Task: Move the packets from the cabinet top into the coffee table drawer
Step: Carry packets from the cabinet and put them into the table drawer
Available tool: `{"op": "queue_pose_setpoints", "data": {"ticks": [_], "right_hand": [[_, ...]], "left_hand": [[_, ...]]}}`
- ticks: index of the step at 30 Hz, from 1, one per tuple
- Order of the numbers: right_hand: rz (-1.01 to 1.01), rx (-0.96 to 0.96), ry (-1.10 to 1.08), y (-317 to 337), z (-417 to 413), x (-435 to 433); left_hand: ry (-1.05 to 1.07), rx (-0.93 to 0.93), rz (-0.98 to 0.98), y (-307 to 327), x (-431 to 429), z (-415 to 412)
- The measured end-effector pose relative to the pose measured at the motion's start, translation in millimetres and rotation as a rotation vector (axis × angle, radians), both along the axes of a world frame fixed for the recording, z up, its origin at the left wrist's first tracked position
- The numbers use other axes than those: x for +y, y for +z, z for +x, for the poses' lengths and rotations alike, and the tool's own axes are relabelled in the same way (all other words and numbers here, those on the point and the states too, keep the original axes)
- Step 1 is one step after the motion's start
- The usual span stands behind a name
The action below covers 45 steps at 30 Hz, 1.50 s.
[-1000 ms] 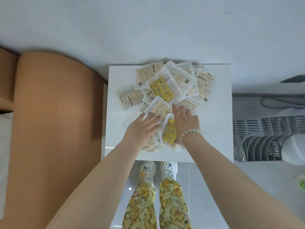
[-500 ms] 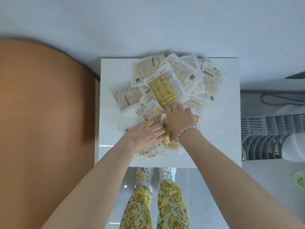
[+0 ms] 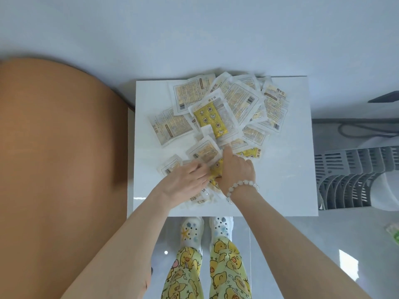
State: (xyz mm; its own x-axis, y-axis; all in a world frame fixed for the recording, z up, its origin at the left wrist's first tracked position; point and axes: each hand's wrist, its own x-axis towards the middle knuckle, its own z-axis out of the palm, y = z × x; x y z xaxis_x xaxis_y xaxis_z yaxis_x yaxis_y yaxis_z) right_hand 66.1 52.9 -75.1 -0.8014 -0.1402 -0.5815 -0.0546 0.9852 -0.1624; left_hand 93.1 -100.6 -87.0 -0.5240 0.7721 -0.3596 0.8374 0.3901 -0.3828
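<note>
Several clear packets (image 3: 239, 104) with beige and yellow contents lie piled on the white cabinet top (image 3: 287, 169), mostly toward its back. One with a yellow star-and-moon print (image 3: 210, 119) lies on top. At the front of the pile, my left hand (image 3: 183, 182) rests on a few packets with its fingers stretched to the right; they are blurred. My right hand (image 3: 237, 169), with a bead bracelet on its wrist, has its fingers curled round a bunch of packets, among them a yellow one (image 3: 216, 170). The drawer is not in view.
A large orange-brown rounded seat (image 3: 54, 169) stands against the cabinet's left side. A grey slatted basket (image 3: 349, 175) and a dark cable (image 3: 356, 130) are on the right. My feet (image 3: 192, 229) stand on the glossy floor at the cabinet's front edge.
Both hands have drawn closer together over the front packets. My right hand's fingers have curled in, and the camera has moved nearer the cabinet.
</note>
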Motion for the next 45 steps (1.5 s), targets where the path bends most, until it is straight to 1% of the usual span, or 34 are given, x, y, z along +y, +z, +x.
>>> {"op": "queue_pose_setpoints", "data": {"ticks": [2,5,8,11,14,19,22,24,28,30,31,33,34,37,41,43,45], "right_hand": [[-0.044,-0.076,-0.140,1,7,1],[-0.112,-0.136,-0.314,7,22,6],[-0.157,-0.153,-0.394,16,35,15],[-0.183,-0.179,-0.464,27,42,26],[-0.295,-0.206,-0.617,40,45,34],[-0.423,-0.156,-0.786,84,41,49],[-0.463,-0.099,-0.839,122,35,60],[-0.484,-0.067,-0.863,149,32,69],[-0.461,0.010,-0.887,205,34,88],[-0.455,0.044,-0.919,225,39,97],[-0.443,0.057,-0.932,235,43,100],[-0.419,0.081,-0.969,254,49,108],[-0.407,0.092,-0.988,262,52,112],[-0.308,0.142,-1.009,288,62,123],[-0.179,0.168,-1.027,318,83,140],[-0.189,0.181,-1.111,326,99,152],[-0.319,0.222,-1.335,331,115,165]], "left_hand": [[0.026,0.018,-0.006,2,0,5],[0.048,0.026,-0.028,7,0,12],[0.105,0.007,-0.042,14,0,21],[0.145,0.004,-0.006,25,1,29],[0.163,0.030,0.052,42,3,29],[0.383,-0.068,0.207,85,12,15],[0.535,-0.142,0.226,122,23,-2],[0.573,-0.166,0.226,150,32,-11],[0.529,-0.155,0.237,194,50,-33],[0.434,-0.074,0.338,216,60,-43],[0.401,-0.079,0.366,227,65,-47],[0.301,-0.003,0.476,242,78,-58],[0.276,0.032,0.497,250,85,-61],[0.268,0.013,0.470,282,113,-64],[0.214,0.021,0.521,301,147,-62],[0.185,0.007,0.485,315,164,-55],[0.167,-0.036,0.487,326,184,-47]]}}
